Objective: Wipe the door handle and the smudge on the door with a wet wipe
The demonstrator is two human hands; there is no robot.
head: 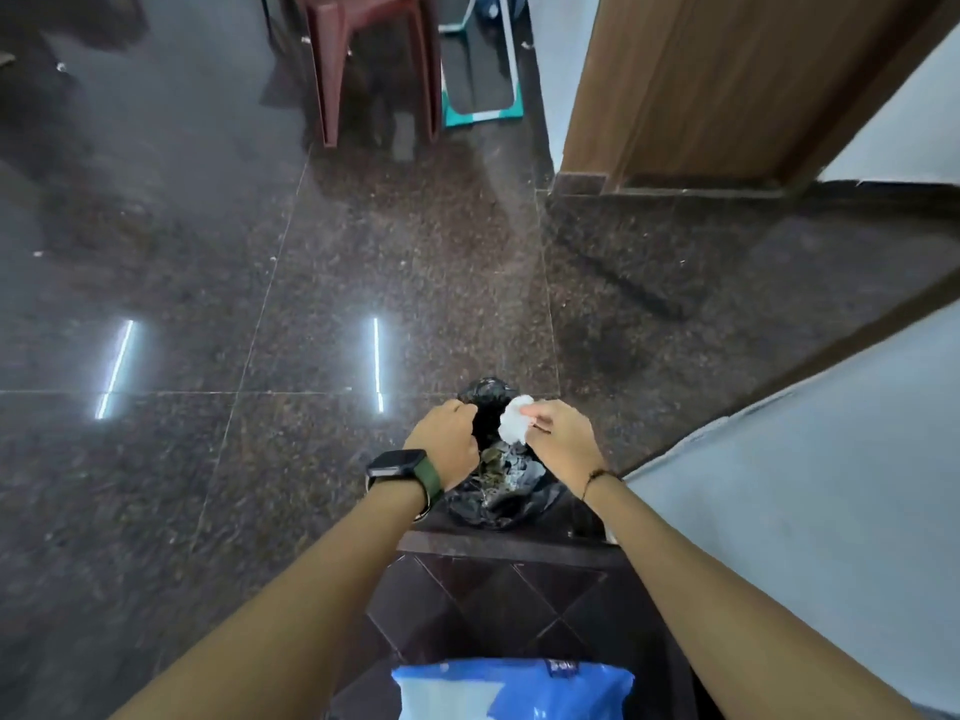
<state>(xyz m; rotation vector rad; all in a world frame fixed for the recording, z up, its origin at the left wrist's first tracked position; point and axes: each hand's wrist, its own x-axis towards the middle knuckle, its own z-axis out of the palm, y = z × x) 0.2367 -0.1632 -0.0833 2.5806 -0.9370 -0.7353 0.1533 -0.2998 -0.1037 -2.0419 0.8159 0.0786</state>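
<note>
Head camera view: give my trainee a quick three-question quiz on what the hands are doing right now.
1. True or false: the right hand pinches the crumpled white wet wipe.
2. What does the left hand grip? A) blue-and-white plastic wipes pack B) rim of the black plastic rubbish bag C) brown wooden door
3. Which wrist wears the black smartwatch with green strap?

Key: 1 true; 2 B; 3 left.
</note>
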